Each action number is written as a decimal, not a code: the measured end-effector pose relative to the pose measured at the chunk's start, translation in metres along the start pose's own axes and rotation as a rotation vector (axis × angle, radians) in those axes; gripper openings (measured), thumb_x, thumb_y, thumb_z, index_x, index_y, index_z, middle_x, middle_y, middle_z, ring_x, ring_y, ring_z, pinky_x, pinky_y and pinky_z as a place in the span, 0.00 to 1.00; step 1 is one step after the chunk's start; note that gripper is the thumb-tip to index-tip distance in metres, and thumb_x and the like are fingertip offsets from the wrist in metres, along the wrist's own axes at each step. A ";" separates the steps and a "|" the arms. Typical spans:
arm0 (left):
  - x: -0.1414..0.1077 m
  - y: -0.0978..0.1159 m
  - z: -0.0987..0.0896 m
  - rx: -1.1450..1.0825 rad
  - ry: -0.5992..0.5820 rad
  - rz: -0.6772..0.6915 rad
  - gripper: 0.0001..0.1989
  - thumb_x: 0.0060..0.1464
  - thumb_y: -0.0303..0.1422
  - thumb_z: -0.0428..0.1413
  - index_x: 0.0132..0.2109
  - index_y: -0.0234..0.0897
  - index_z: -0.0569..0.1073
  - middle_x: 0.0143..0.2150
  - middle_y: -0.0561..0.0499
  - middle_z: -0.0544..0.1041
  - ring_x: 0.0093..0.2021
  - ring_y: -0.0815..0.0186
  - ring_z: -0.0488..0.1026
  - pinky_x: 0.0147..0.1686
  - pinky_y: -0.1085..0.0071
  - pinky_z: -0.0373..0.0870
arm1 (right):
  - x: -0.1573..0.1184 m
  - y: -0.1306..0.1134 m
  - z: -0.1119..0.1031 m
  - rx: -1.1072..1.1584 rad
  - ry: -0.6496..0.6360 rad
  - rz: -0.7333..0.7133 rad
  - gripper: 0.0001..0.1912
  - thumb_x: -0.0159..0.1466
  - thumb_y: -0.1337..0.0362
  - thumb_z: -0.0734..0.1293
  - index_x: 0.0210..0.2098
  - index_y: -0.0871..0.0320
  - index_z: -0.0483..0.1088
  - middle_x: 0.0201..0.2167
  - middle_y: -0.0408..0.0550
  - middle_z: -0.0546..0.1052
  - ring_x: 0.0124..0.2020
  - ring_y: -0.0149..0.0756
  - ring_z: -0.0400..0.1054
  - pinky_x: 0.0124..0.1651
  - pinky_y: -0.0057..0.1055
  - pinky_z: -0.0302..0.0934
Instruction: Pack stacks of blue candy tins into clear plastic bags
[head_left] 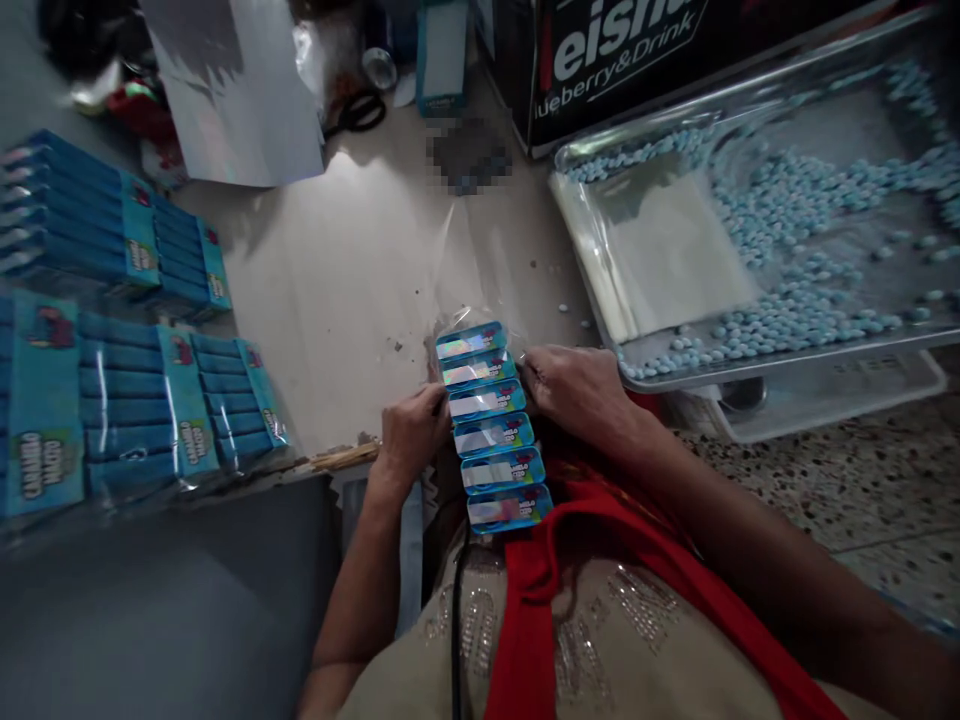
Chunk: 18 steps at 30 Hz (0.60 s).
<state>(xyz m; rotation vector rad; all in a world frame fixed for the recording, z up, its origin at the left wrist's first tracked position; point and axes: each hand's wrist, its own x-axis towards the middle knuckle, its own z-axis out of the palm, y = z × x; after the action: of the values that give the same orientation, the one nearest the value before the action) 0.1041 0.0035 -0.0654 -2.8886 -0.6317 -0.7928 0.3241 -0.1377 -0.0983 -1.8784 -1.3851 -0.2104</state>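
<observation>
A column of several small blue packs (pixel 491 435) lies at the table's front edge, close to my body, with clear plastic film (pixel 469 275) spreading from its far end. At the column's left side is my left hand (pixel 414 430), its fingers closed in a pinch by the upper packs. My right hand (pixel 574 390) is closed at the column's right side, fingertips by the second and third packs. What the fingertips pinch is too small to make out; it may be the film's edge.
Wrapped blue boxes (pixel 112 400) are stacked at the left. On the right stands a metal tray (pixel 787 365) with light-blue candies and a folded cream sheet (pixel 660 260). Scissors (pixel 360 112), a silvery sheet (pixel 236 100) and a black box (pixel 600 70) sit at the back.
</observation>
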 end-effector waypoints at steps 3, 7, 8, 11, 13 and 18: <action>-0.001 0.015 0.004 -0.039 0.284 -0.061 0.06 0.64 0.31 0.58 0.38 0.36 0.78 0.30 0.50 0.82 0.28 0.67 0.79 0.32 0.74 0.70 | -0.002 -0.003 0.001 0.013 0.320 -0.170 0.12 0.72 0.63 0.66 0.33 0.57 0.75 0.29 0.46 0.81 0.27 0.33 0.72 0.30 0.35 0.50; -0.003 0.025 0.003 -0.222 0.404 -0.175 0.05 0.64 0.32 0.61 0.41 0.36 0.80 0.35 0.50 0.85 0.34 0.67 0.84 0.40 0.74 0.80 | -0.001 -0.003 -0.001 0.193 0.494 -0.373 0.10 0.71 0.68 0.67 0.32 0.55 0.75 0.28 0.43 0.82 0.29 0.30 0.75 0.34 0.30 0.61; -0.004 0.026 0.003 -0.275 0.401 -0.195 0.05 0.64 0.32 0.62 0.43 0.35 0.81 0.37 0.50 0.86 0.35 0.67 0.85 0.40 0.74 0.81 | 0.000 -0.002 -0.001 0.245 0.472 -0.344 0.07 0.70 0.69 0.68 0.35 0.55 0.76 0.29 0.43 0.82 0.29 0.30 0.75 0.34 0.29 0.62; -0.002 0.025 0.001 -0.315 0.407 -0.181 0.07 0.63 0.31 0.65 0.46 0.35 0.83 0.39 0.49 0.87 0.35 0.67 0.85 0.40 0.74 0.82 | 0.002 0.000 0.003 0.398 0.368 -0.179 0.06 0.68 0.67 0.71 0.45 0.55 0.77 0.33 0.44 0.83 0.30 0.31 0.77 0.36 0.29 0.68; 0.000 0.024 0.000 -0.228 0.421 -0.128 0.04 0.64 0.30 0.64 0.44 0.35 0.84 0.37 0.50 0.87 0.34 0.68 0.84 0.40 0.75 0.81 | 0.002 0.001 0.006 0.377 0.331 -0.141 0.06 0.69 0.66 0.70 0.45 0.55 0.78 0.35 0.46 0.84 0.32 0.33 0.78 0.38 0.31 0.69; -0.001 0.026 -0.006 -0.121 0.376 -0.030 0.09 0.69 0.30 0.59 0.42 0.35 0.84 0.36 0.49 0.86 0.35 0.68 0.83 0.39 0.76 0.77 | 0.000 -0.005 -0.002 0.351 0.288 -0.204 0.10 0.73 0.63 0.67 0.36 0.55 0.78 0.31 0.47 0.81 0.31 0.33 0.73 0.35 0.31 0.62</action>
<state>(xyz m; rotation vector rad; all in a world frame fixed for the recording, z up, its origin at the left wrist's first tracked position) 0.1108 -0.0215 -0.0605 -2.7199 -0.5994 -1.3761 0.3200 -0.1387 -0.0944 -1.3627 -1.3156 -0.3052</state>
